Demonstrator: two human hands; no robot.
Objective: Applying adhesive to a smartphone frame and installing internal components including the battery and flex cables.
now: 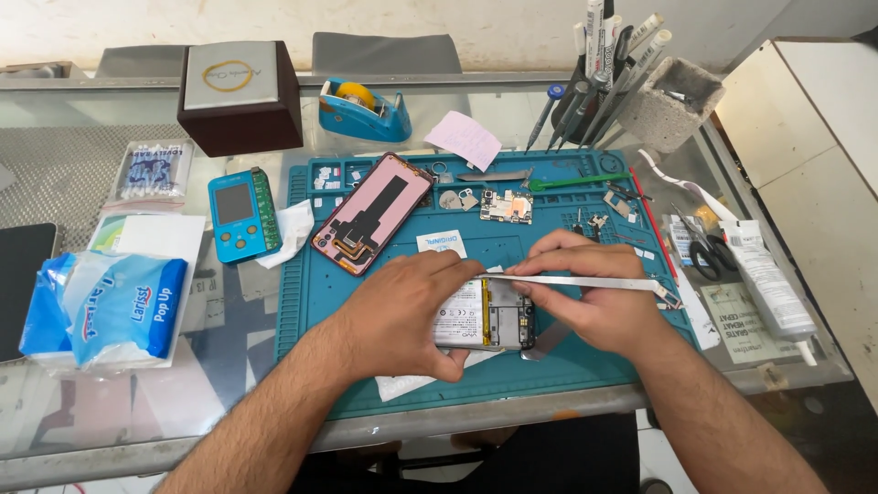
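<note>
The right hand (594,293) pinches a long, flat metal strip (585,282) — thin, matte silver, lying nearly level — with thumb and fingers closed around its middle. Its left end reaches the left hand (402,316), and its right end juts out past the knuckles. Under the strip lies an opened phone body (489,316), back cover off, showing a pale battery label, a yellow band and dark shielded boards. The left hand is clamped down over the phone's left half, fingers curled along its near edge, pressing it flat.

The phone sits near the front middle of a teal rubber work mat (558,366) with moulded trays along its far rim, and a scrap of white paper (402,384) pokes out beneath. Farther back on the mat lies a detached screen panel (373,212), pinkish with a black cross-shaped patch, beside a small circuit board (506,206). Off the mat to the left rest a blue handheld tester (241,215) and a soft blue tissue pack (110,306); a white glue tube (768,284) lies at the right on the glass table (73,174).
</note>
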